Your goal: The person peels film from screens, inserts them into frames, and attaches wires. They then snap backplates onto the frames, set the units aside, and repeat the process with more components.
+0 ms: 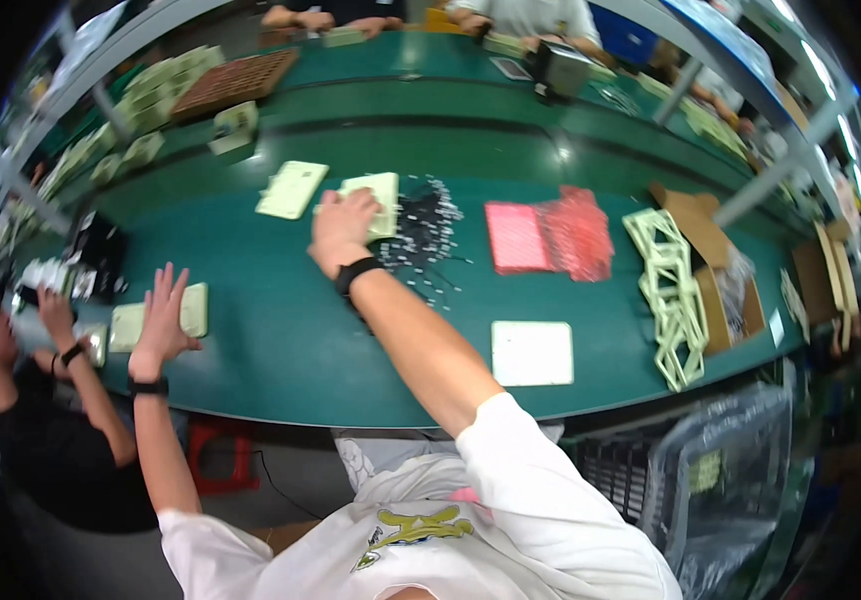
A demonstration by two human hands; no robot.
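My right hand reaches far out over the green table and grips the left edge of a pale green plate. A pile of small black parts lies just right of that plate. My left hand is nearer the table's front left, its fingers spread wide, lying flat over another pale green plate and holding nothing. Both wrists wear a black band. A third pale green plate lies left of my right hand.
Pink bags and a white plate lie to the right, then stacked pale frames and a cardboard box. A brown tray sits far left. A person in black works at my left; other people's hands show across the table.
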